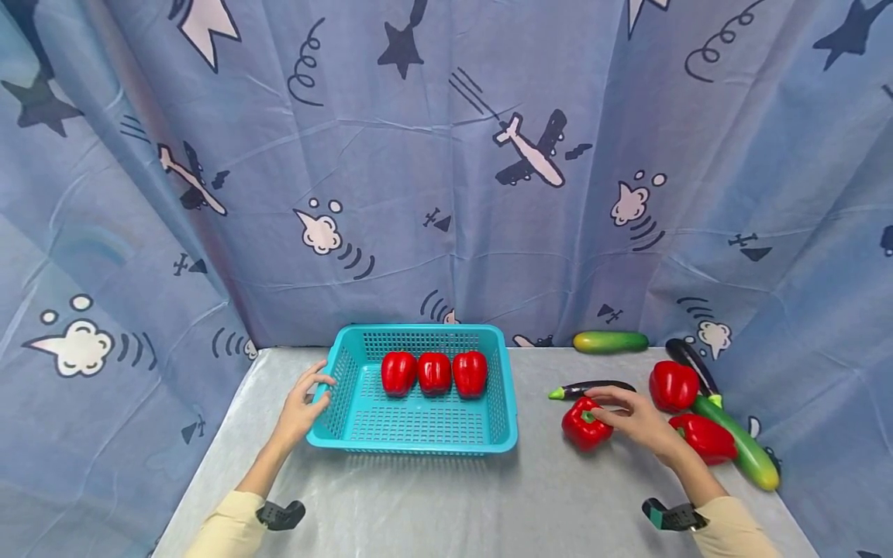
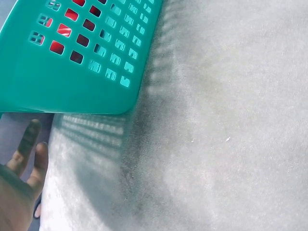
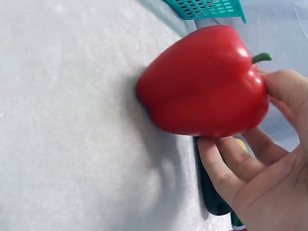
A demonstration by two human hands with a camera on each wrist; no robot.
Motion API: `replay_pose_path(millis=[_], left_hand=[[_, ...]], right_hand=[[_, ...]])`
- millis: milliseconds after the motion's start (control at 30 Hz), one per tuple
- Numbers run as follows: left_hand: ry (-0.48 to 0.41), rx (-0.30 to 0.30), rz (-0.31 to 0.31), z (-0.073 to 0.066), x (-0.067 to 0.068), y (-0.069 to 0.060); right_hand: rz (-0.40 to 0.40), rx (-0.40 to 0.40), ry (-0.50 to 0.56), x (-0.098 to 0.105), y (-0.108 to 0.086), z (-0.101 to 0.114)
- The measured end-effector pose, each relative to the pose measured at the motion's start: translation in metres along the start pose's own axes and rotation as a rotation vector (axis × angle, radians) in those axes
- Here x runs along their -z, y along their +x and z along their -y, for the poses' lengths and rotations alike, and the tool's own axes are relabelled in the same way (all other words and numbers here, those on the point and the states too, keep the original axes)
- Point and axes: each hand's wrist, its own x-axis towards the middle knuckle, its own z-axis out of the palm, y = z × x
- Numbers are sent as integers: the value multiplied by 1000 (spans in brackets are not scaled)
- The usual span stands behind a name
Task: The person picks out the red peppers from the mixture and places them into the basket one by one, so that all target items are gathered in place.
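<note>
A red bell pepper (image 1: pixel 586 424) with a green stem is pinched by my right hand (image 1: pixel 638 425), thumb on one side and fingers on the other. In the right wrist view the pepper (image 3: pixel 204 84) is tilted, with its stem toward the hand (image 3: pixel 274 178). My left hand (image 1: pixel 300 407) is at the left side of the turquoise basket (image 1: pixel 418 448), its fingers spread and loosely bent. From the left wrist, that hand (image 2: pixel 24 180) appears beside the basket's corner (image 2: pixel 72 91); whether it touches the rim is unclear. Three red peppers (image 1: pixel 434 373) stand in a row inside the basket.
Behind the held pepper lies a small eggplant (image 1: pixel 593 387). Farther right are two red peppers (image 1: pixel 674 386), a long green-yellow vegetable (image 1: pixel 746 449) and another eggplant (image 1: pixel 691 363). A cucumber-like vegetable (image 1: pixel 610 342) rests at the back edge, by the patterned blue curtain (image 1: pixel 418 194).
</note>
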Motion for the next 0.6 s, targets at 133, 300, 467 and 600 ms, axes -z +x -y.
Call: replay_pose_path(millis=[133, 300, 467, 600], left_hand=[[-7, -8, 4, 1, 0, 0], [-28, -12, -2, 1, 0, 0], [-11, -1, 8, 0, 0, -1], [-18, 5, 14, -1, 0, -1]], right_hand=[[-4, -22, -22, -4, -1, -1], [25, 40, 14, -9, 0, -5], [19, 45, 22, -12, -1, -5], [10, 26, 40, -12, 0, -1]])
